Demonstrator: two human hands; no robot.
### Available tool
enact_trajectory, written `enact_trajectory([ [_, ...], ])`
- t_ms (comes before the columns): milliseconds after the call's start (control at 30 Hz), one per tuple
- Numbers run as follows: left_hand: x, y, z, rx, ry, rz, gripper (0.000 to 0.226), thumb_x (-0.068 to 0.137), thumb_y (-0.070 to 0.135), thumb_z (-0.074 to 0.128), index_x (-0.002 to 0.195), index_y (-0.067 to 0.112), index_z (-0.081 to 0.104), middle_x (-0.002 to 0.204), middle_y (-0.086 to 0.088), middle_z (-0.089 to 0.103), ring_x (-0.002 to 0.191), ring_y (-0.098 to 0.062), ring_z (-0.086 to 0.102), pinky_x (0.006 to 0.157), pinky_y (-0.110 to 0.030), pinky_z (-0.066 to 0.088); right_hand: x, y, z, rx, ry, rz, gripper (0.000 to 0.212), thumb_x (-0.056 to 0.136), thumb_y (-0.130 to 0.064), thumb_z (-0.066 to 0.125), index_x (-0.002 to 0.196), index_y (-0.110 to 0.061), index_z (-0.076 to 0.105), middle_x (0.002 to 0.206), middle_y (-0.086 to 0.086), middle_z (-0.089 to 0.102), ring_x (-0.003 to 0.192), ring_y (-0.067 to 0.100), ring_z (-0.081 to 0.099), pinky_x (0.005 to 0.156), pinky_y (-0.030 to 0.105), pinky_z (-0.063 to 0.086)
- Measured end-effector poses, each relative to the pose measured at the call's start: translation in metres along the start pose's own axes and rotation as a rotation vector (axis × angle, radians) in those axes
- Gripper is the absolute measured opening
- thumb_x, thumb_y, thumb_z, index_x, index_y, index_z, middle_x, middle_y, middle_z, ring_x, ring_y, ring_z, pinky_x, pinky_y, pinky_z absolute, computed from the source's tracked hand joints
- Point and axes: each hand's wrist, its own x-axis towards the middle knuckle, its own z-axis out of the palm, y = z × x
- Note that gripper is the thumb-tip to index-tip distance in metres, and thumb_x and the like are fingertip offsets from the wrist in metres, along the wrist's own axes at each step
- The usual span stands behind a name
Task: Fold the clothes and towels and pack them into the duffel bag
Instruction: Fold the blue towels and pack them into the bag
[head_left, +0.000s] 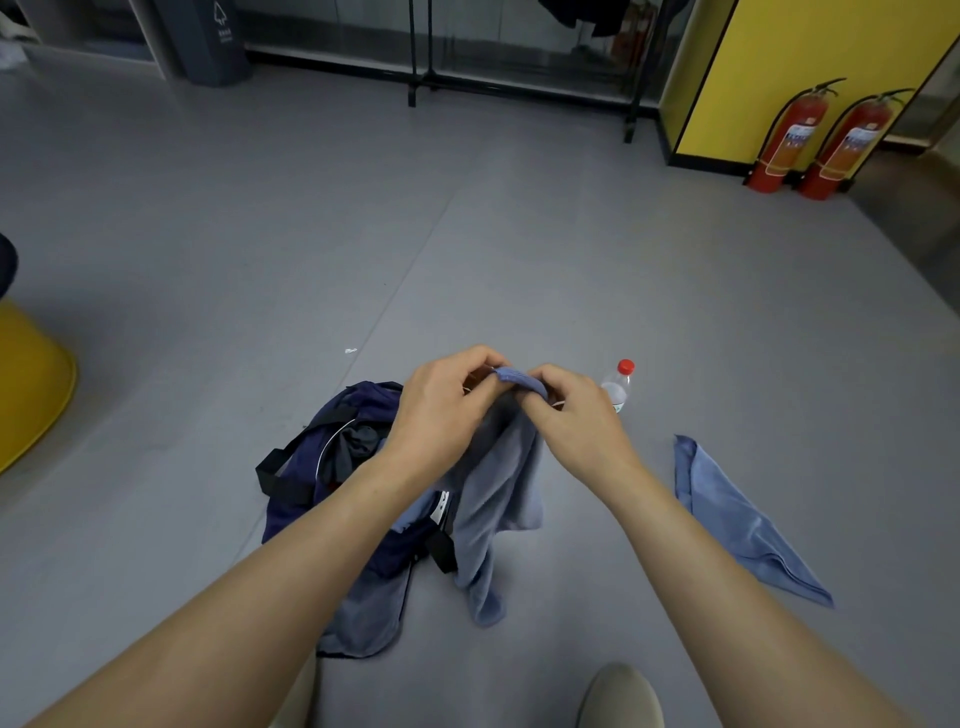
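Grey floor (363, 234) is wide open out past the grip, nothing till the fire extinguishers (789, 140) far off right. Navy duffel bag (306, 499) lies open just below-left of the grip, dark clothes inside. Blue-grey towel (498, 493) hangs straight down from the grip, over the bag's right end. Second towel (737, 519) lies well off to the right. Left hand (441, 400) and right hand (571, 410) both pinch the hanging towel's top edge, fingers curled, close together. Water bottle (618, 387) stands just beyond the right hand.

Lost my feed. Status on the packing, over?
Left hand, right hand pinch grey towel, hanging by duffel bag. Blue towel lies on floor. Bottle behind, not blocking.
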Motion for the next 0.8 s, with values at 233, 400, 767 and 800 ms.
enact_trajectory([
  [233,0.001,-0.001,0.0,0.048,0.006,0.003,0.01,0.096,0.031,0.061,0.093,0.033,0.071,0.083,0.013,0.071,0.082,-0.007,0.067,0.077,-0.042,0.055,-0.002,-0.001,-0.002,-0.038,-0.009,-0.044,0.024,0.082,-0.027,0.051,0.098,-0.035,0.067,0.089,-0.017,0.069,0.087,0.01,0.065,0.08,0.044,0.054],
  [400,0.004,-0.002,-0.001,0.036,0.049,-0.012,0.012,0.089,0.039,0.07,0.085,0.028,0.068,0.074,0.007,0.068,0.073,-0.011,0.063,0.069,-0.035,0.051,-0.005,-0.007,0.0,-0.01,0.057,-0.136,0.02,0.092,-0.026,0.055,0.103,-0.035,0.069,0.091,-0.018,0.071,0.086,0.006,0.066,0.08,0.039,0.054],
  [767,0.002,-0.007,-0.005,0.149,-0.041,-0.019,0.011,0.096,0.032,0.059,0.093,0.031,0.069,0.078,0.014,0.07,0.07,-0.001,0.062,0.068,-0.031,0.049,-0.008,-0.007,-0.011,-0.063,0.005,-0.096,0.007,0.09,-0.025,0.057,0.086,-0.029,0.06,0.072,-0.017,0.063,0.068,0.007,0.059,0.068,0.034,0.049],
  [800,0.002,-0.006,-0.005,0.185,-0.044,-0.012,0.011,0.096,0.031,0.058,0.094,0.032,0.069,0.08,0.014,0.07,0.073,-0.003,0.062,0.071,-0.032,0.051,-0.008,-0.008,-0.011,-0.11,-0.023,-0.107,0.005,0.09,-0.025,0.059,0.088,-0.03,0.059,0.075,-0.016,0.064,0.072,0.008,0.061,0.073,0.036,0.051],
])
